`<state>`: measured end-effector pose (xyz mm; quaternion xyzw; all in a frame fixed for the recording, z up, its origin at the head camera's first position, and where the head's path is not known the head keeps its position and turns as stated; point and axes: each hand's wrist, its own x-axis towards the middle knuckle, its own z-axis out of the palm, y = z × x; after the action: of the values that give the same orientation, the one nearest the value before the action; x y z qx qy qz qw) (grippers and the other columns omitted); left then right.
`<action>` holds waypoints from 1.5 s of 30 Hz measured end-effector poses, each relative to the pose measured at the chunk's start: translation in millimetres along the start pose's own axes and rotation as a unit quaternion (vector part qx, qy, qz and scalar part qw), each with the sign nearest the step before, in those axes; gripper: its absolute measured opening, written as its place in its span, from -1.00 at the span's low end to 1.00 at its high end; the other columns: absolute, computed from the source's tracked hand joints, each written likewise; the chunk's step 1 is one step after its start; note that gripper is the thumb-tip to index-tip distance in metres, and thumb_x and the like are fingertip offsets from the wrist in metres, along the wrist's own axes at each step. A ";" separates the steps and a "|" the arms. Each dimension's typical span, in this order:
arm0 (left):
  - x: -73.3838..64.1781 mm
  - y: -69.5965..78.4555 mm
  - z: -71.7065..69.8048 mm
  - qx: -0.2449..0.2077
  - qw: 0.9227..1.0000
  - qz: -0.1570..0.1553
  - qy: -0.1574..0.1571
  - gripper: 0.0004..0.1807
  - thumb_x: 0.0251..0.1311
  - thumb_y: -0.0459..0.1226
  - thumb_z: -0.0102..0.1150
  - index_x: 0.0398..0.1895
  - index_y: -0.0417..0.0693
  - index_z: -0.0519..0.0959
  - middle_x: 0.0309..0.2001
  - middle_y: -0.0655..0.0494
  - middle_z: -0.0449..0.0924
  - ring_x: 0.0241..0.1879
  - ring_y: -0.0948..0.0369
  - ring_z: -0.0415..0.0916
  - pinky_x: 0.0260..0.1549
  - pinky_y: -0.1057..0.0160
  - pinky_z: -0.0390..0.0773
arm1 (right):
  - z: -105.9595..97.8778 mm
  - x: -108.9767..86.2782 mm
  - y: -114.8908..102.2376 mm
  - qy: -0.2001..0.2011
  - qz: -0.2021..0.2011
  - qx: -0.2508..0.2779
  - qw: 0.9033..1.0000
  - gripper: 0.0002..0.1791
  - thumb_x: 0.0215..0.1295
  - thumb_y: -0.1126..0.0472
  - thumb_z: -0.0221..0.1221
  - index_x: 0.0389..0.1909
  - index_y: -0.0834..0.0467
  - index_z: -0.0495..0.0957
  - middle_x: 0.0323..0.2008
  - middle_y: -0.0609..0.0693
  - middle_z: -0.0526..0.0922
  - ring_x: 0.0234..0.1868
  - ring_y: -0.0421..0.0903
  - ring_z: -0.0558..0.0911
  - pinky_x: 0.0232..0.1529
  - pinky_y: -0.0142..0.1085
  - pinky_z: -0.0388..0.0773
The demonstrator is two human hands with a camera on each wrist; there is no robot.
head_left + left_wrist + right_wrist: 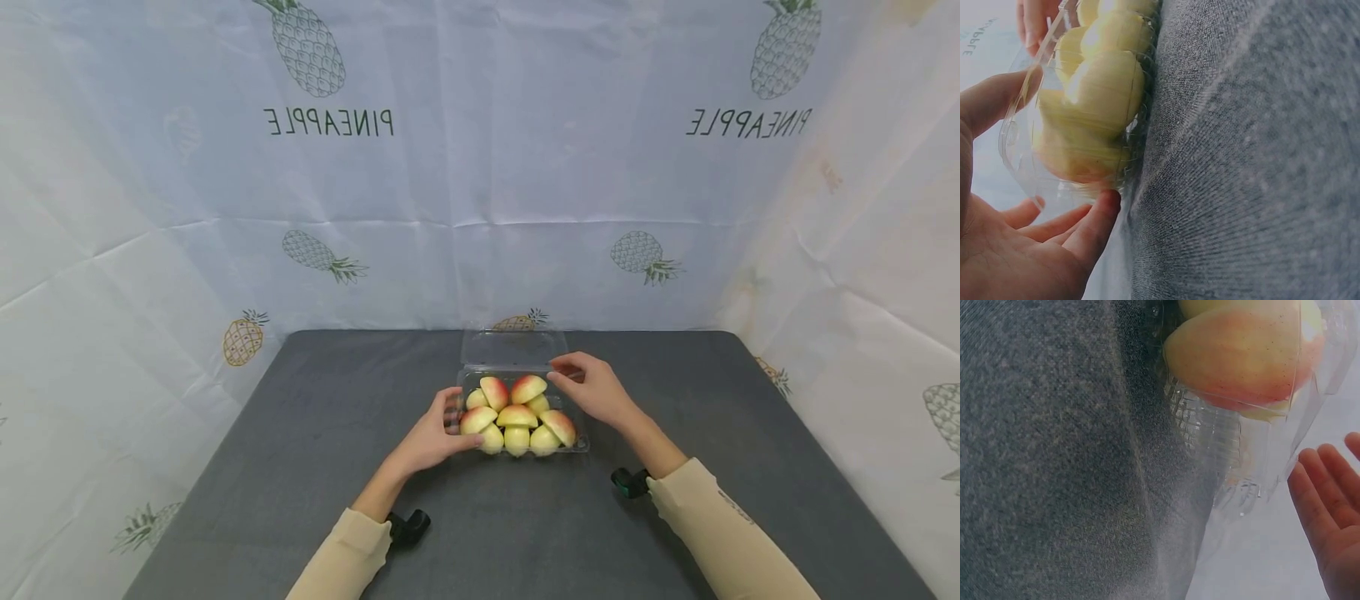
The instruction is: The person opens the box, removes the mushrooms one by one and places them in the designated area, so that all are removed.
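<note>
A clear plastic clamshell box [582,445] sits on the dark table, its lid [514,348] tipped back. Several mushroom-shaped pieces [517,417], yellow with reddish caps, fill the box. My left hand [429,439] grips the box's left end. In the left wrist view, its thumb [1007,97] lies over the rim and its fingers reach along the end wall near the tabletop. At the back right corner, by the hinge side, is my right hand [596,387]. The right wrist view shows its fingers [1316,494] extended close beside the clear wall, holding nothing.
Dark grey cloth covers the table [337,400]. A pale curtain [480,167] printed with pineapples hangs along the table's back edge and both sides. Black camera mounts [408,528] sit at both wrists, beneath beige sleeves [345,554].
</note>
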<state>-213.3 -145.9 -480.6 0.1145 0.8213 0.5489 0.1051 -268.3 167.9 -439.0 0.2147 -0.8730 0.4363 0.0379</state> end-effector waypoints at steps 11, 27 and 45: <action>0.8 0.9 -2.4 -0.001 1.000 0.003 0.003 0.03 0.20 -0.11 0.47 0.59 -0.09 0.04 0.48 -0.25 0.17 0.36 -0.15 0.34 0.18 -0.14 0.52 | 4.1 6.4 -2.0 -0.016 0.004 0.017 1.000 -0.53 0.47 0.03 0.24 0.19 0.29 0.58 0.10 0.20 0.64 0.08 0.11 0.62 0.10 0.05 0.59; 1.6 -1.5 -0.5 0.002 1.000 0.003 0.007 0.04 0.19 -0.08 0.48 0.59 -0.07 0.04 0.47 -0.24 0.18 0.36 -0.15 0.34 0.20 -0.14 0.50 | 18.7 14.3 -2.6 -0.047 0.031 0.010 0.998 -0.48 0.45 -0.02 0.25 0.23 0.27 0.57 0.12 0.16 0.62 0.11 0.13 0.59 0.09 0.09 0.56; -0.5 -2.2 0.3 -0.010 1.000 0.007 0.002 0.00 0.23 -0.15 0.45 0.59 -0.12 0.03 0.46 -0.27 0.19 0.36 -0.18 0.32 0.24 -0.18 0.45 | 30.6 16.4 -2.8 -0.075 0.068 -0.009 0.995 -0.50 0.37 -0.03 0.32 0.20 0.18 0.60 0.14 0.12 0.60 0.06 0.10 0.61 -0.04 -0.02 0.63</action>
<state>-212.9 -146.6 -482.8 0.1179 0.8155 0.5577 0.1005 -278.3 137.0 -451.6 0.1866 -0.8899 0.4124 -0.0557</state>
